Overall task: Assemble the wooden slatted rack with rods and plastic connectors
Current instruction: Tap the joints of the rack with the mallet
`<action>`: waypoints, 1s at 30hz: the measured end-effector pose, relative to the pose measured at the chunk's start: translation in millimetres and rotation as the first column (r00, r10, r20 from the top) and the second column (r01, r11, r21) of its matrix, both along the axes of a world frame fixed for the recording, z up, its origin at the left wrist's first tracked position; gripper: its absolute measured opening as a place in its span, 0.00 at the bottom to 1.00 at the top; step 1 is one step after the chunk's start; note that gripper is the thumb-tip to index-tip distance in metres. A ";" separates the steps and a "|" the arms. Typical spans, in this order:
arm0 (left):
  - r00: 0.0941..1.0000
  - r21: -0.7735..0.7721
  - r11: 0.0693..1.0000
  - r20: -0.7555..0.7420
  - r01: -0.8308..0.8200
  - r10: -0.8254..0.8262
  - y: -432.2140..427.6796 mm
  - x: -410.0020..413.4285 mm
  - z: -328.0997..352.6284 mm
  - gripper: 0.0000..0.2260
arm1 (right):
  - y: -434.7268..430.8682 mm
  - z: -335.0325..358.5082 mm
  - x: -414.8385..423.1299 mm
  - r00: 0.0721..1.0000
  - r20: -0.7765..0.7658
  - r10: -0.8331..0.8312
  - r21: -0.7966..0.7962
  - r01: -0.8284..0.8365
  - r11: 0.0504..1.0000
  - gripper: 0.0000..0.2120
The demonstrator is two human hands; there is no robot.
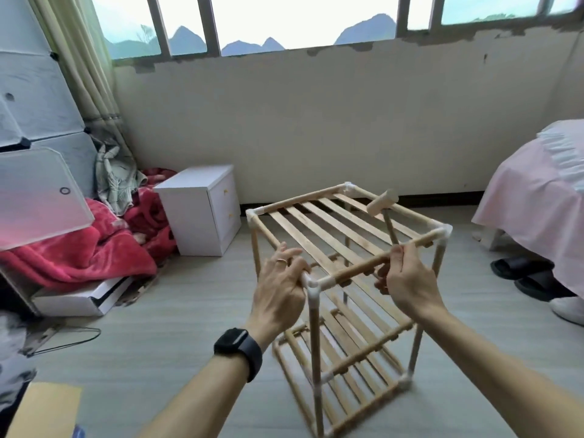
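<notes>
Wooden rack close to whole: seating the near top rail

Bamboo-coloured and three tiers tall, the rack (pixel 316 229) stands on the floor (pixel 189 327) straight ahead of the person. All its posts and slatted shelves look to be in place, though its lower tiers are blurred. The left hand (pixel 281 289) grips the white corner connector (pixel 311 284) at the rack's near left top corner, fingers curled over it. The right hand (pixel 410 282) is closed round the front top rod (pixel 357 268) towards the rack's right side. It also pinches the handle of a small wooden mallet (pixel 382 202), whose head hangs above the top slats.

By my reading the step is a check and tightening of the top frame. To do it well:
- Hold the connector steady with the left hand, so the post beneath it stays upright.
- Push the rod along its own line, not at a slant, or the plastic socket may bind or split.
- For tapping, free the mallet from the rod first and strike the connector, not the thin slats.
- Test the right-hand connector (pixel 442 232) in the same way.

Left of the rack stands a white cabinet (pixel 202 210), and beyond that lies a red blanket (pixel 79 254); to the rack's right is a bed (pixel 537 200) under a pink cover
</notes>
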State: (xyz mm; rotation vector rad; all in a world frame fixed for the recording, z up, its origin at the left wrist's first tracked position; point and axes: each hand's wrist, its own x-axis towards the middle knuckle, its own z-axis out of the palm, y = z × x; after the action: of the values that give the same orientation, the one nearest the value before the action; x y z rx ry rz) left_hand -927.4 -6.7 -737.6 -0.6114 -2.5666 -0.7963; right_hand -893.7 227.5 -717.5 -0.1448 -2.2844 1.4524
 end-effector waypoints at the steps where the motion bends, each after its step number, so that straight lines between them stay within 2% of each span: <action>1: 1.000 -0.009 1.000 -0.018 0.007 -0.007 12.7 7.2 0.7 0.10 | 6.6 2.9 -3.7 0.998 0.059 0.017 -0.051 -0.014 0.999 0.13; 3: 0.999 -0.057 0.998 -0.017 0.028 -0.029 42.0 19.6 6.7 0.07 | 17.9 5.3 -8.1 0.985 0.166 0.036 -0.066 -0.025 0.997 0.13; 4: 0.999 -0.085 0.996 0.005 0.032 -0.032 57.6 24.4 10.3 0.07 | 21.6 6.2 -9.2 0.983 0.184 -0.004 -0.004 0.004 1.000 0.13; 6: 1.000 -0.208 0.978 -0.005 0.004 -0.005 90.7 32.0 14.6 0.11 | 26.6 6.6 -8.3 0.982 0.108 -0.156 0.148 0.139 0.979 0.15; 7: 1.000 -0.244 0.970 -0.006 0.000 -0.002 107.4 34.2 15.2 0.14 | 27.4 8.2 -5.2 0.976 0.031 -0.214 0.168 0.206 0.964 0.15; 8: 1.000 -0.213 0.977 0.014 0.003 0.000 123.0 36.7 17.9 0.17 | 27.2 10.5 -2.4 0.969 -0.045 -0.244 0.156 0.248 0.956 0.15; 10: 0.993 -0.043 0.999 0.114 0.022 -0.017 148.3 33.3 24.1 0.18 | 24.3 13.2 1.2 0.966 -0.138 -0.219 0.118 0.236 0.965 0.14; 12: 0.985 0.119 0.991 0.151 0.060 -0.078 161.5 22.6 29.2 0.15 | 20.5 11.7 3.9 0.975 -0.162 -0.154 0.084 0.169 0.982 0.14; 13: 0.985 0.126 0.989 0.140 0.084 -0.101 161.5 17.1 31.0 0.15 | 20.6 10.0 5.1 0.979 -0.156 -0.129 0.076 0.142 0.987 0.14; 14: 0.988 0.060 0.992 0.109 0.107 -0.113 156.8 13.0 33.3 0.17 | 22.2 8.1 5.9 0.982 -0.149 -0.116 0.073 0.127 0.989 0.15; 16: 0.993 -0.166 0.979 0.007 0.114 -0.114 136.4 7.5 34.8 0.22 | 29.1 4.3 6.7 0.986 -0.138 -0.091 0.084 0.103 0.991 0.15; 19: 0.988 -0.286 0.954 -0.098 0.089 -0.121 84.4 2.8 38.8 0.16 | 38.4 -2.8 6.8 0.987 -0.163 -0.017 0.175 0.046 0.983 0.13; 20: 0.981 -0.298 0.953 -0.161 0.060 -0.112 63.7 1.2 38.8 0.14 | 39.6 -5.5 6.1 0.983 -0.186 -0.002 0.228 0.046 0.973 0.13; 22: 0.941 -0.282 0.954 -0.339 -0.100 -0.001 18.9 -0.7 35.4 0.14 | 40.0 -11.2 1.7 0.974 -0.225 -0.006 0.319 0.079 0.944 0.11; 24: 0.890 -0.108 0.958 -0.410 -0.267 0.201 -20.2 6.4 24.5 0.19 | 39.4 -13.8 -2.7 0.973 -0.230 -0.033 0.371 0.119 0.921 0.08; 25: 0.890 0.010 0.951 -0.348 -0.309 0.293 -33.7 13.9 16.2 0.22 | 38.5 -13.5 -3.3 0.973 -0.224 -0.049 0.390 0.135 0.911 0.08; 27: 0.941 0.208 0.923 -0.031 -0.325 0.338 -46.5 32.8 0.9 0.25 | 33.6 -11.2 -2.9 0.973 -0.220 -0.077 0.437 0.168 0.883 0.12; 29: 0.942 0.343 0.898 0.284 -0.276 0.180 -47.6 42.3 -15.1 0.19 | 20.5 -5.7 2.2 0.954 -0.289 -0.077 0.499 0.219 0.838 0.14; 30: 0.935 0.366 0.896 0.333 -0.251 0.126 -47.2 42.7 -19.8 0.14 | 11.2 -2.2 6.4 0.939 -0.340 -0.040 0.521 0.224 0.824 0.15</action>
State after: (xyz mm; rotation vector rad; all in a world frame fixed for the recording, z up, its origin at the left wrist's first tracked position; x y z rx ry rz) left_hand -884.7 -53.9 -757.4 -0.1086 -2.5482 -1.3904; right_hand -887.3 238.7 -719.7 0.0977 -2.2642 0.6335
